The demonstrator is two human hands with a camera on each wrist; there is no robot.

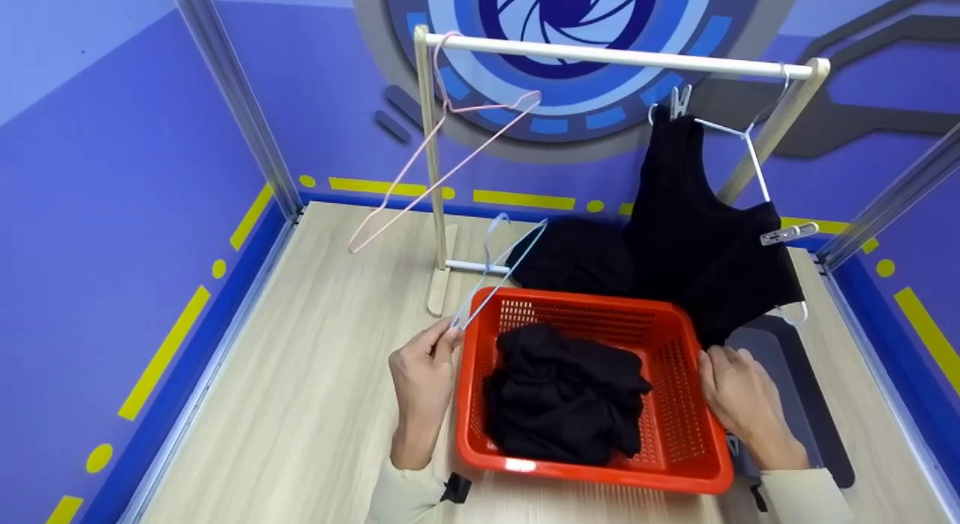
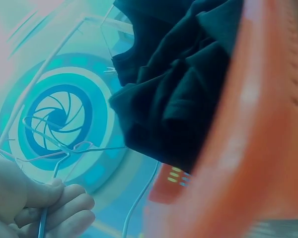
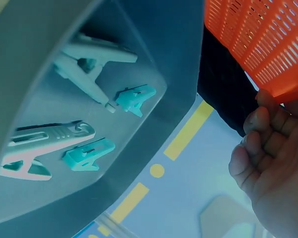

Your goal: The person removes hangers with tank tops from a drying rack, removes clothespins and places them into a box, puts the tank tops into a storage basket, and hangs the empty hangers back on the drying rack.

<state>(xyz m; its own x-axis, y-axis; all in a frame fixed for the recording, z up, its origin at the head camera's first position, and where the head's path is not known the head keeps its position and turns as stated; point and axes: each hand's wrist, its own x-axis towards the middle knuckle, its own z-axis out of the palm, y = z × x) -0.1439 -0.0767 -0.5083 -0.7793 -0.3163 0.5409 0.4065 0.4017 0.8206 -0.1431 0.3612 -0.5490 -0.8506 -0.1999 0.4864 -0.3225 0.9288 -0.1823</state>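
Note:
My left hand (image 1: 424, 370) pinches a light blue wire hanger (image 1: 499, 272) by its lower end, at the left side of a red basket (image 1: 592, 475). In the left wrist view the same hanger (image 2: 43, 220) runs between thumb and fingers. A crumpled black garment (image 1: 562, 393) lies inside the basket. At the basket's right rim, my right hand (image 1: 742, 396) holds on with curled fingers; the right wrist view shows the fingertips (image 3: 258, 119) by the basket's edge, part of the grip being hidden.
A wooden rack (image 1: 615, 55) bears a pink hanger (image 1: 442, 171) and a black sleeveless top (image 1: 697, 209) clipped to a white hanger (image 1: 756, 164). More black cloth (image 1: 577, 257) lies behind the basket. The grey tray (image 1: 832, 434) on the right holds several clothespins (image 3: 89, 153).

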